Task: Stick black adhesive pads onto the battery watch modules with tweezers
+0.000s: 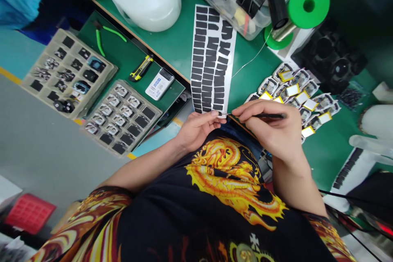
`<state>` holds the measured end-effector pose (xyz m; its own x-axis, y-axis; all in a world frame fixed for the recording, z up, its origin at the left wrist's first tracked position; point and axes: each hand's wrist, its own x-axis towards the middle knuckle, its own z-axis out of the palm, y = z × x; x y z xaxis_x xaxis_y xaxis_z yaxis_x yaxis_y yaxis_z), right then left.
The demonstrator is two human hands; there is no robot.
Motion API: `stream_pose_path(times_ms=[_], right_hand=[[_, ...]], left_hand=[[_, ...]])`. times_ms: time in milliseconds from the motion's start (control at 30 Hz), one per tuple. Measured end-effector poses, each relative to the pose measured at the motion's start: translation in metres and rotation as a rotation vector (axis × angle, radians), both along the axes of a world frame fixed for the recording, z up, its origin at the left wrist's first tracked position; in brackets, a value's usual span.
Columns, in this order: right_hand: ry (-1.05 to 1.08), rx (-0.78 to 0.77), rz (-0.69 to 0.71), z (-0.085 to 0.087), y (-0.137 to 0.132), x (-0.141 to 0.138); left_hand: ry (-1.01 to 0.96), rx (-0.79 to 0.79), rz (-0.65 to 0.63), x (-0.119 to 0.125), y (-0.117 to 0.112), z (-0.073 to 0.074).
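A white backing sheet carries rows of black sticker pieces and lies over the table's front edge. My left hand pinches its near end between thumb and fingers. My right hand grips slim black tweezers, held like a pen. Their fine tip meets the sheet's near corner, just beside my left thumb. Whether a piece is caught in the tip is too small to tell. Right of the sheet, several small white device housings with silver-and-yellow battery cells sit close together.
A green solder spool and a clear bin with clips and a marker stand behind. Left are two compartment trays, green-handled pliers, a yellow cutter and a white power bank. A white roll stands at the back.
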<state>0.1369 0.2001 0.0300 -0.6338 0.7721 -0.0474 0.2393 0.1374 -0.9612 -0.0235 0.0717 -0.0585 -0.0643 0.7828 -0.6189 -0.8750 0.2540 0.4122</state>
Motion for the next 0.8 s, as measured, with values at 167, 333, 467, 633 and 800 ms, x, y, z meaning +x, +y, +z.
stream_pose_path(times_ms=[167, 333, 467, 633, 800], right_hand=[[-0.045, -0.031, -0.009, 0.007, -0.002, 0.009], [0.000, -0.012, -0.113, 0.015, -0.002, 0.020], [0.024, -0.032, -0.163, 0.014, -0.003, 0.025], [0.050, -0.058, -0.178, 0.008, -0.004, 0.028], [0.077, -0.081, -0.206, 0.006, -0.005, 0.030]], left_hand=[[0.020, -0.066, 0.053, 0.000, -0.002, -0.001], [0.024, -0.083, 0.092, 0.000, -0.003, -0.003], [0.011, -0.086, 0.078, 0.002, -0.002, -0.002], [0.018, -0.111, 0.087, 0.004, -0.001, -0.001], [0.008, -0.133, 0.105, 0.004, -0.001, -0.001]])
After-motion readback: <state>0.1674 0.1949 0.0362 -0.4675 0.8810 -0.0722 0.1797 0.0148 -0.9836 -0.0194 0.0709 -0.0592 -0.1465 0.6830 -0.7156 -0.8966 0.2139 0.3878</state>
